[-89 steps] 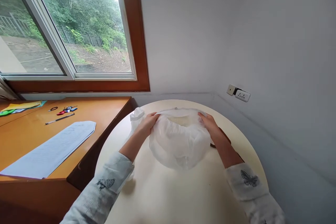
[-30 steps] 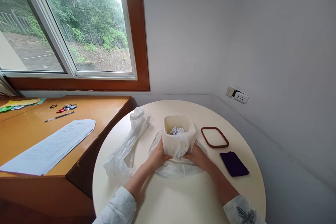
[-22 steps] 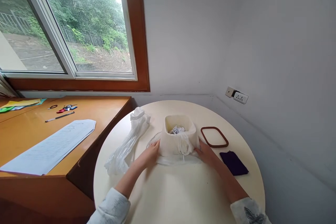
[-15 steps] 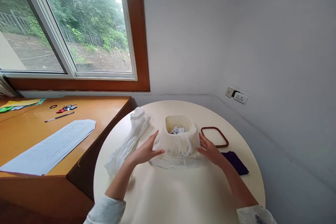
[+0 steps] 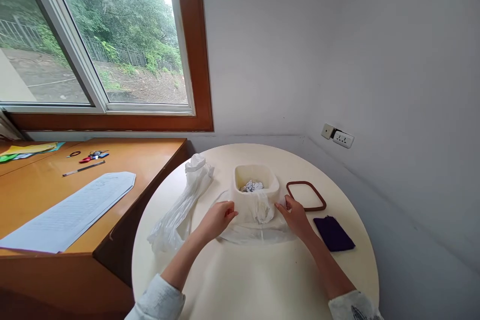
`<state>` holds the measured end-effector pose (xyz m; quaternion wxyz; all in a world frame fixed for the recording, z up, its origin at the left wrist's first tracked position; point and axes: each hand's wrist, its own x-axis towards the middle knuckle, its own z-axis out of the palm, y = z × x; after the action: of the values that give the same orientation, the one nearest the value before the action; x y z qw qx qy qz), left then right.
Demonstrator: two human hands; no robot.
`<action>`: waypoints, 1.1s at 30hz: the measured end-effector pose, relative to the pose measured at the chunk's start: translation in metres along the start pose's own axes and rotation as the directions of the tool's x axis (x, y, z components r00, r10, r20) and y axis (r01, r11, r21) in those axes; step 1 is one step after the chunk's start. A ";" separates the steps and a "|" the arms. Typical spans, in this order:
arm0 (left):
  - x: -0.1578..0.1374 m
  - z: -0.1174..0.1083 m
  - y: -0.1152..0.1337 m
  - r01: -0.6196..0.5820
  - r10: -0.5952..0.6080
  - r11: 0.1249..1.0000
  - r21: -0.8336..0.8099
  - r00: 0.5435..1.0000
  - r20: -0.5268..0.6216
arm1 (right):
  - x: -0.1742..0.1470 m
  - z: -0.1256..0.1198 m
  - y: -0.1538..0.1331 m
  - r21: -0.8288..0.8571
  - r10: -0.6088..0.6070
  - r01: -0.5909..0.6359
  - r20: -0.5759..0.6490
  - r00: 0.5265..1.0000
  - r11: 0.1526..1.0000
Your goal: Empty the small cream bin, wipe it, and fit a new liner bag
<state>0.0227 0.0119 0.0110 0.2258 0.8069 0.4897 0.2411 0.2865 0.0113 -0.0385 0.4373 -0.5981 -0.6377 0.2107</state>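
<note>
Right, nearest me, two pale sleeves (image 5: pixel 159 297) reach in over a round, cream surface (image 5: pixel 255 280), smooth and faintly glossy. Thin plastic film (image 5: pixel 258 236) fans out ahead of them, clear and crinkly around the foot of the container. The left hand (image 5: pixel 221 216) is curled tight, thumb against fingers, and looks pinched on that film; the right hand (image 5: pixel 293 214) has thumb and fingertip close by its edge, though I can't tell whether they meet. They flank the container evenly, probably for control from both sides. And the container (image 5: pixel 243 205) itself sits upright between them, a squarish cream tub with soft corners, film bunched at its front, crumpled paper (image 5: pixel 252 186) inside. Off to the right lie a dark purple cloth (image 5: pixel 333 233), flat and matte, and a smooth brown ring (image 5: pixel 318 197), presumably set aside to leave elbow room. Over on the left, a white plastic bag (image 5: pixel 183 205) slumps in long wrinkles. Beyond, a window (image 5: pixel 142 50) opens onto greenery behind glass.
</note>
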 end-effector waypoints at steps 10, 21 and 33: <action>0.010 0.024 0.002 0.053 -0.059 0.996 -0.074 0.995 -0.080 | 0.004 0.012 0.009 -0.071 0.047 -0.046 0.018 0.999 0.996; 0.008 0.010 -0.014 0.054 -0.056 0.998 -0.036 0.998 -0.042 | 0.000 0.011 0.019 -0.061 0.096 -0.093 0.045 0.994 0.994; -0.003 -0.001 -0.002 0.173 -0.205 0.970 -0.168 0.959 -0.195 | 0.013 -0.001 0.012 0.353 0.083 -0.048 -0.085 0.993 0.934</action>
<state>0.0200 0.0104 0.0100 0.2546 0.7068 0.5665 0.3386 0.2960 0.0254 -0.0435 0.5603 -0.5411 -0.5475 0.3057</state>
